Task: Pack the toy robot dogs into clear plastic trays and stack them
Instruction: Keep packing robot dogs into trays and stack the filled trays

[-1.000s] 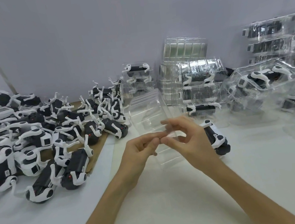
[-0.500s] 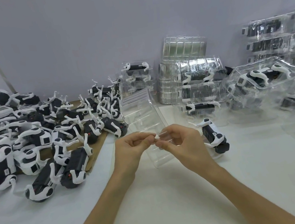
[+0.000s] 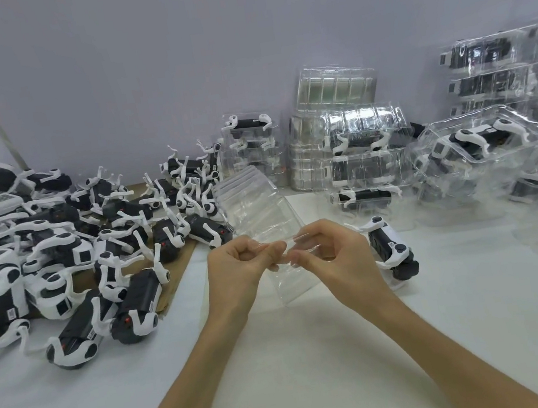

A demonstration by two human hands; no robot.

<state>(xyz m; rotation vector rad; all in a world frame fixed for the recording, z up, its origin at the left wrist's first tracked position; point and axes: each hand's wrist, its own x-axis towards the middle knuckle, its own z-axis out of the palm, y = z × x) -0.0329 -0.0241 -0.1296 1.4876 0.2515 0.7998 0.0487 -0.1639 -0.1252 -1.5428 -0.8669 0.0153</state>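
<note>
A nested stack of clear plastic trays (image 3: 257, 205) lies tilted on the white table in front of me. My left hand (image 3: 239, 270) and my right hand (image 3: 334, 257) both pinch the near rim of the stack, fingertips close together. One black and white toy robot dog (image 3: 391, 245) lies just right of my right hand. A large heap of loose toy dogs (image 3: 58, 240) covers the left side of the table.
Packed clear trays with dogs are stacked at the back centre (image 3: 365, 162) and back right (image 3: 506, 80). More filled trays (image 3: 480, 146) lie loosely on the right. A brown cardboard sheet (image 3: 180, 268) lies under the heap. The grey wall stands close behind.
The tray stack and both hands have shifted slightly left and nearer to me. Both hands keep pinching at the stack's near rim.
</note>
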